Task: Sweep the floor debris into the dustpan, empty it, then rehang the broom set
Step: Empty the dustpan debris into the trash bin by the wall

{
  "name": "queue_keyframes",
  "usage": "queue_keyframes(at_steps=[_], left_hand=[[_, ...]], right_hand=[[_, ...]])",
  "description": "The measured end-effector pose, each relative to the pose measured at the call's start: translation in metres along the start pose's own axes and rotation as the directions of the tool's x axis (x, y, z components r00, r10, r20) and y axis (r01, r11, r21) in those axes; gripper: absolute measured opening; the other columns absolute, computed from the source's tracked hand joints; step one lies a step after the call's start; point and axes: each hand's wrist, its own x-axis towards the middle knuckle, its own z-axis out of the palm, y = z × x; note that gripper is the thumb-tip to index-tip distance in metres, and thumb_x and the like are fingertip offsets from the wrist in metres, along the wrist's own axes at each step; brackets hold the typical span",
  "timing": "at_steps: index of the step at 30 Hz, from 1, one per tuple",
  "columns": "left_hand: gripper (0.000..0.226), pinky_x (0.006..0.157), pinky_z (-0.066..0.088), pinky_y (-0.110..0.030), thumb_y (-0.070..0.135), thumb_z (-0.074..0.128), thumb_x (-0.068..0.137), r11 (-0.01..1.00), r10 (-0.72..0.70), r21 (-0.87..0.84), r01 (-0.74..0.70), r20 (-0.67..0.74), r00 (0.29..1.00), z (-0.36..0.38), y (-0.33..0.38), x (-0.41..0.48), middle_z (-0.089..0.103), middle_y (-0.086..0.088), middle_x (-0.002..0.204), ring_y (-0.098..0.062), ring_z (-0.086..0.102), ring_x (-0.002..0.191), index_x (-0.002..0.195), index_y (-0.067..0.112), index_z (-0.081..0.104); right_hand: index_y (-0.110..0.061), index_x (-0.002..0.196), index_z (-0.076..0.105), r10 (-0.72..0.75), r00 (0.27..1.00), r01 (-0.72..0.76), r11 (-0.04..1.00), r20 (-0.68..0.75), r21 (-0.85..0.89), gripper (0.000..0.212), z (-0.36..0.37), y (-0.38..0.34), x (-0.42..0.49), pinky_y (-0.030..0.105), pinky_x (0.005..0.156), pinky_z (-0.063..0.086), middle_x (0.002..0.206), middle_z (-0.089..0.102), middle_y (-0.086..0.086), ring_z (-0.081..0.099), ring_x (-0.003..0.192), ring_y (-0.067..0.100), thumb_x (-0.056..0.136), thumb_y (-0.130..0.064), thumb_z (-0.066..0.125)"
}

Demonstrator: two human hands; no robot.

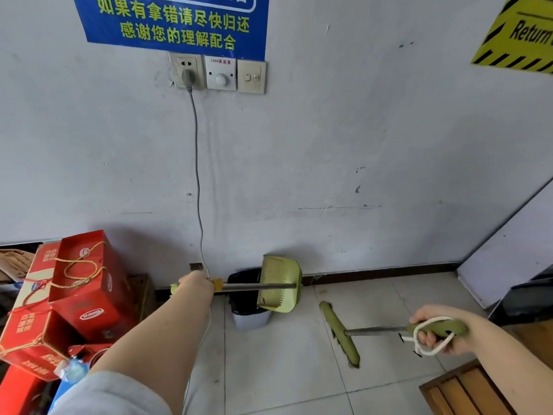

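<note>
Left hand grips the dustpan, tipped over the bin at centre; right hand clutches the broom; emptying underway, rehanging left.

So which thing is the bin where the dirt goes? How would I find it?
Find the wall socket and follow its grey cable down to the floor. Just right of it, against the wall, stands a small bin with a black liner. The green dustpan in the left hand is tipped over it; the red boxes sit further left.
</note>
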Motion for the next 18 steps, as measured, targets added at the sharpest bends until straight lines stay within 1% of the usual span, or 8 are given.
queue_keyframes(at_steps=[2, 5, 7, 10, 12, 15, 16, 18], left_hand=[[0.033, 0.104, 0.035, -0.025, 0.018, 0.043, 0.1, 0.997, 0.044, 0.061, -0.044, 0.001, 0.999, 0.0, -0.004, 0.0, 0.052, -0.007, 0.137, -0.021, 0.049, 0.126, 0.131, 0.009, 0.052], [0.033, 0.104, 0.037, -0.026, 0.017, 0.047, 0.098, 0.998, 0.05, 0.038, -0.049, -0.002, 0.999, 0.002, -0.001, -0.003, 0.055, -0.006, 0.132, -0.022, 0.05, 0.124, 0.13, 0.01, 0.053], [0.035, 0.104, 0.038, -0.026, 0.017, 0.049, 0.097, 0.998, 0.012, 0.066, -0.009, -0.048, 0.999, 0.003, 0.001, -0.005, 0.056, -0.005, 0.131, -0.022, 0.051, 0.124, 0.131, 0.009, 0.053], [0.035, 0.105, 0.037, -0.027, 0.018, 0.049, 0.096, 0.994, 0.059, 0.095, -0.06, 0.012, 0.998, 0.004, -0.003, -0.007, 0.054, -0.005, 0.132, -0.022, 0.049, 0.125, 0.13, 0.01, 0.053], [0.029, 0.095, 0.042, -0.028, 0.017, 0.049, 0.095, 0.997, 0.001, 0.076, -0.003, 0.025, 1.0, 0.003, -0.001, -0.007, 0.059, -0.006, 0.118, -0.024, 0.053, 0.118, 0.122, 0.009, 0.056], [0.014, 0.074, 0.042, -0.027, 0.015, 0.054, 0.089, 0.985, 0.01, 0.172, -0.017, 0.039, 0.999, 0.001, -0.003, -0.009, 0.052, -0.004, 0.077, -0.024, 0.059, 0.099, 0.101, 0.009, 0.06], [0.011, 0.073, 0.042, -0.026, 0.015, 0.055, 0.089, 0.989, 0.0, 0.151, -0.005, 0.031, 1.0, 0.0, -0.003, -0.007, 0.053, -0.004, 0.076, -0.024, 0.06, 0.097, 0.097, 0.01, 0.06], [0.02, 0.083, 0.045, -0.025, 0.016, 0.053, 0.092, 0.997, -0.074, -0.005, 0.074, 0.018, 0.997, -0.001, -0.008, 0.0, 0.064, -0.006, 0.102, -0.024, 0.059, 0.108, 0.109, 0.009, 0.062]], right_hand=[[0.007, 0.063, 0.06, 0.007, 1.0, -0.007, 1.0, -0.001, -0.021, 0.035, 0.002, -0.001, 0.0, 0.02, 0.029, 0.045, 0.056, 0.057, 0.017, 0.05, 0.028, 0.02, 0.093, -0.011, 0.055], [0.005, 0.069, 0.057, 0.013, 1.0, -0.013, 0.999, -0.003, -0.034, 0.03, 0.004, -0.003, -0.001, 0.02, 0.028, 0.044, 0.056, 0.056, 0.017, 0.048, 0.028, 0.019, 0.094, -0.011, 0.055], [0.004, 0.071, 0.055, 0.008, 1.0, -0.008, 0.999, 0.003, -0.042, 0.029, 0.005, -0.004, -0.004, 0.019, 0.027, 0.042, 0.056, 0.055, 0.016, 0.047, 0.027, 0.018, 0.095, -0.012, 0.053], [0.004, 0.074, 0.055, -0.002, 1.0, 0.003, 0.998, 0.023, -0.058, 0.029, 0.007, -0.007, -0.009, 0.018, 0.027, 0.041, 0.057, 0.054, 0.016, 0.046, 0.027, 0.017, 0.097, -0.013, 0.051], [0.004, 0.075, 0.055, -0.017, 0.999, 0.02, 0.998, 0.033, -0.065, 0.029, 0.009, -0.009, -0.013, 0.018, 0.026, 0.041, 0.057, 0.053, 0.016, 0.046, 0.027, 0.016, 0.098, -0.013, 0.05], [0.003, 0.073, 0.054, -0.034, 0.999, 0.037, 0.995, 0.035, -0.088, 0.031, 0.011, -0.008, -0.016, 0.017, 0.025, 0.039, 0.057, 0.052, 0.015, 0.045, 0.026, 0.016, 0.099, -0.014, 0.049], [0.003, 0.072, 0.054, -0.04, 0.999, 0.043, 0.994, 0.035, -0.096, 0.032, 0.011, -0.008, -0.016, 0.017, 0.025, 0.038, 0.056, 0.052, 0.015, 0.044, 0.026, 0.015, 0.099, -0.014, 0.049], [0.003, 0.072, 0.054, -0.048, 0.998, 0.051, 0.993, 0.034, -0.105, 0.032, 0.01, -0.007, -0.015, 0.017, 0.025, 0.038, 0.056, 0.052, 0.015, 0.044, 0.026, 0.015, 0.099, -0.014, 0.049]])
